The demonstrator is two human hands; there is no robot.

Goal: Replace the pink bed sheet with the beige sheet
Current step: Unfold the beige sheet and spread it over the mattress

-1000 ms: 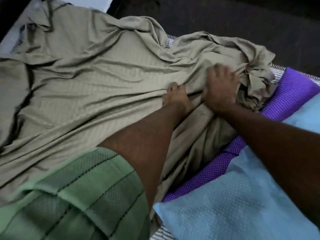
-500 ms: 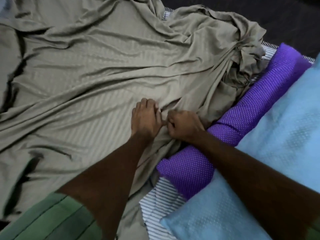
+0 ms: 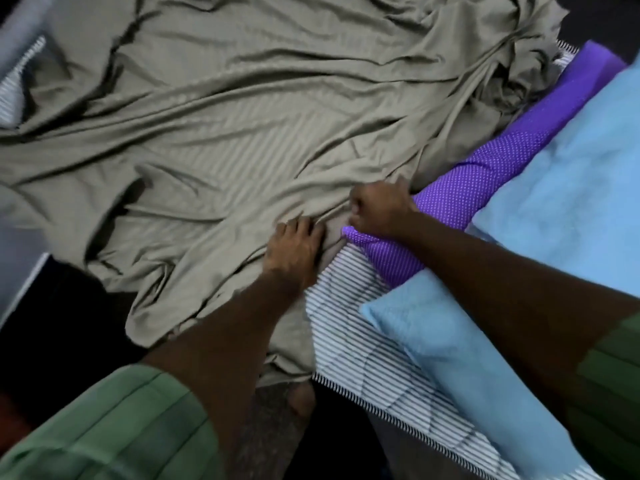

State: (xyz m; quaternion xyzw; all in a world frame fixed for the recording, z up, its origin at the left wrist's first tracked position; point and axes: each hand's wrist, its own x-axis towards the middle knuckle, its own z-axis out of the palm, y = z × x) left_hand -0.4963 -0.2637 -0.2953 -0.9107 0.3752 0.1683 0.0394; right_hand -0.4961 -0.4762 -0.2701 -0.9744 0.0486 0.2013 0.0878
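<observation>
Both hands have drawn back along the crumpled beige striped-weave sheet (image 3: 242,140) toward the near end of the long purple dotted bolster (image 3: 485,178), baring more of the white mattress with thin dark stripes (image 3: 363,327) beside that bolster. The right hand (image 3: 379,209) is now a fist clamped on a fold of the sheet just against the bolster, while the left hand (image 3: 294,247) lies just beside it on the cloth, fingers bent into the creases; whether it pinches the cloth cannot be told. No pink sheet is in view, so the removal seems done. Spreading looks barely half done: the beige sheet lies wrinkled, bunched at the bolster's far end, mattress still bare beside the pale blue pillow (image 3: 561,188).
</observation>
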